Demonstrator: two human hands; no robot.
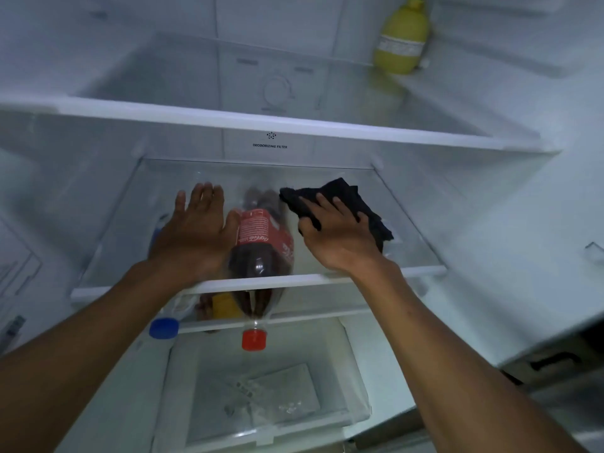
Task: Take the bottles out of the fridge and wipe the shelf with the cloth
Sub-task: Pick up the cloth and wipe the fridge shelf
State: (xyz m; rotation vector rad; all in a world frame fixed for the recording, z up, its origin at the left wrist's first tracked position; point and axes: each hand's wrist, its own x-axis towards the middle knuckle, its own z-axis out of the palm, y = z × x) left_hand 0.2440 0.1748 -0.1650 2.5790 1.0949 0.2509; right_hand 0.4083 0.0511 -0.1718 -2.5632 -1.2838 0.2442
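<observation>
Head view, looking down into an open fridge. Left hand is spread flat with straight fingers over the left part of the middle glass shelf; its thumb lies against the red label of the cola bottle. Whether the palm rests on something beneath it cannot be told. Right hand lies on a dark cloth, fingers extended over the fabric and thumb tucked against its near edge, pressing it onto the right part of the same shelf.

Cola bottle lies on its side between the two hands, base toward the back wall, neck overhanging the shelf's front edge, red cap pointing at the camera. A second bottle with a blue cap lies to its left, mostly hidden under the left forearm, cap also past the front edge. Both bottles are still inside the fridge.

Something yellow shows through the glass below the shelf; its identity is unclear. A clear drawer sits at the bottom. On the upper shelf, at the back right, stands a yellow lemon-shaped bottle. Back wall carries a "DEODORIZING FILTER" marking.
</observation>
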